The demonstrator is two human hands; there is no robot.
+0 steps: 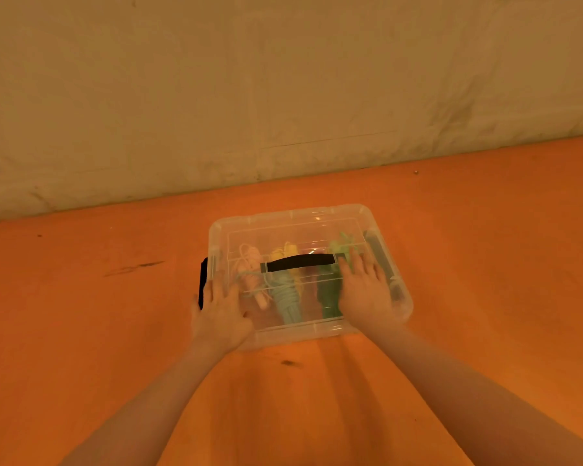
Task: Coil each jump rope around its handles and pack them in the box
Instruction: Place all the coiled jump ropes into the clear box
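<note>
With the left hand (220, 309) and right hand (366, 290) pressing flat, fingers straight, on the lid of the box (317, 213) on the bench (81, 297), we judge it light, rigid, slippery; lift by the black handle (298, 263)

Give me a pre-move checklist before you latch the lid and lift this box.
1. Lid seated on box: looks ok.
2. Coiled jump ropes all inside, none trailing out: ok.
3. Left hand flat on lid: ok.
4. Right hand flat on lid: ok.
5. Left black latch snapped shut: cannot tell.
6. Right latch: cannot tell, hidden by the hand.
</note>
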